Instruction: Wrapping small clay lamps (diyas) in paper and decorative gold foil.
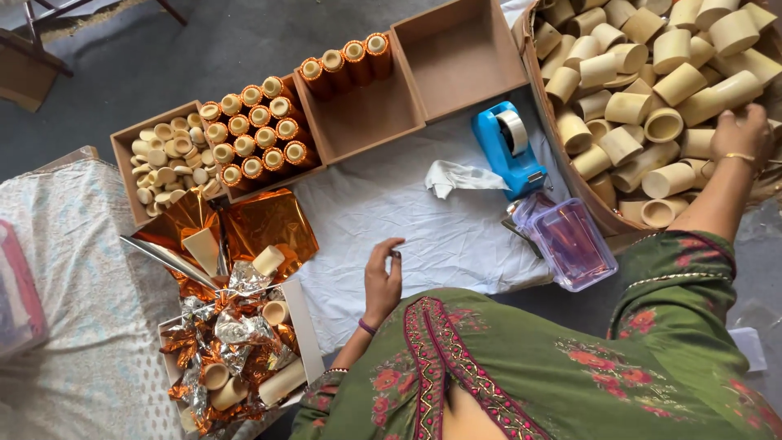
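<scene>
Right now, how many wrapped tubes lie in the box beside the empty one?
4 wrapped tubes, side by side at the far end of that box, the rightmost next to the empty box. None seems hidden.

The one camera sat on my head and looked almost straight down, close over my lap and my green embroidered tunic point(521, 367). It faced the white cloth point(391, 220) ahead of me, with wooden trays point(358, 122) along the far edge.
</scene>
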